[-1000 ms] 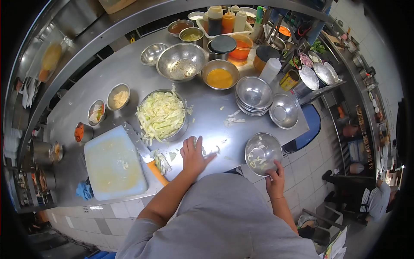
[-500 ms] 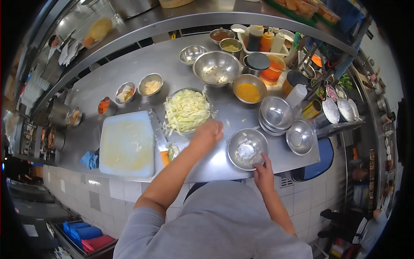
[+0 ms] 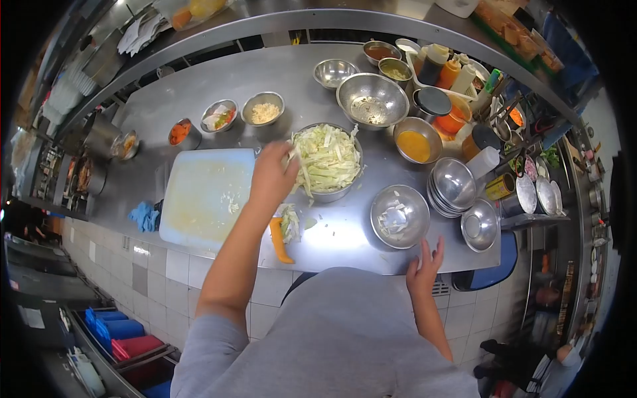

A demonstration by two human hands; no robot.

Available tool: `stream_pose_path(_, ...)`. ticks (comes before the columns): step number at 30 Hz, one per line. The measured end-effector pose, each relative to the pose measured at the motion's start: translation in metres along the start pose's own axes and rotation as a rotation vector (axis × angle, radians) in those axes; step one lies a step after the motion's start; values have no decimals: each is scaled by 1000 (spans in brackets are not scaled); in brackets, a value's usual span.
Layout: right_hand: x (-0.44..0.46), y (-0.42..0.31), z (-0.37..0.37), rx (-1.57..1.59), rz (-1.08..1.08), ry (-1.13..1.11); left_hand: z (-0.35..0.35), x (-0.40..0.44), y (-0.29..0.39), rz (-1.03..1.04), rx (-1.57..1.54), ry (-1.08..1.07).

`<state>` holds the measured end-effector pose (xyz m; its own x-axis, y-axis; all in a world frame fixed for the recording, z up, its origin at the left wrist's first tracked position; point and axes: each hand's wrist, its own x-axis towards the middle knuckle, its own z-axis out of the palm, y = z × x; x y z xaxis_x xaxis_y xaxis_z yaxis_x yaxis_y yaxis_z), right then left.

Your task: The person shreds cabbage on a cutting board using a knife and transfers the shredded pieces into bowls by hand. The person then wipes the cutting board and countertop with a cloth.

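Observation:
A metal bowl heaped with shredded cabbage (image 3: pixel 328 156) stands mid-table. My left hand (image 3: pixel 271 171) is at its left side, fingers closed around cabbage shreds at the edge of the heap. Off the near rim of a small metal bowl (image 3: pixel 400 237) is my right hand (image 3: pixel 424 266), its fingers spread and holding nothing. Some pale shreds (image 3: pixel 394 219) lie inside that bowl. Below my left wrist, an orange handle (image 3: pixel 280 244), apparently a knife's, lies beside a small pile of cabbage scraps (image 3: pixel 290 223). My forearm partly covers the white cutting board (image 3: pixel 206 192).
Stacked metal bowls (image 3: pixel 454 184) and a single bowl (image 3: pixel 478 225) stand at the right. Farther back are a large metal bowl (image 3: pixel 373 93), a bowl of yellow liquid (image 3: pixel 415 145) and squeeze bottles (image 3: pixel 448 73). A shelf edge (image 3: pixel 332 18) crosses the far side.
My left hand has moved left, from between the two bowls to the cabbage heap's left side. My right hand has let go of the small bowl's rim. The camera view has shifted.

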<state>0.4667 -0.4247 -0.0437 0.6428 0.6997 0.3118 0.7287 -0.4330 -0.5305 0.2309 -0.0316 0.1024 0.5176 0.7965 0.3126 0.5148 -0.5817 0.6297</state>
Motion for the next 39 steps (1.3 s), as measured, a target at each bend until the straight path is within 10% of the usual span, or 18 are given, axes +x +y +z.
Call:
stream_pose_path(12, -3, -42, 15, -34, -3, 62, 87, -116, -89, 40, 586, -664)
stream_pose_path(22, 10, -82, 8, -1, -27, 100, 63, -78, -92, 210, 329, -615)
stream_pose_path(30, -5, -80, 2, 40, 27, 42, -49, 23, 36, 54, -218, -459)
stream_pose_path(39, -6, -82, -8, 21, 0, 56, 9, 68, 32, 657, 161, -287)
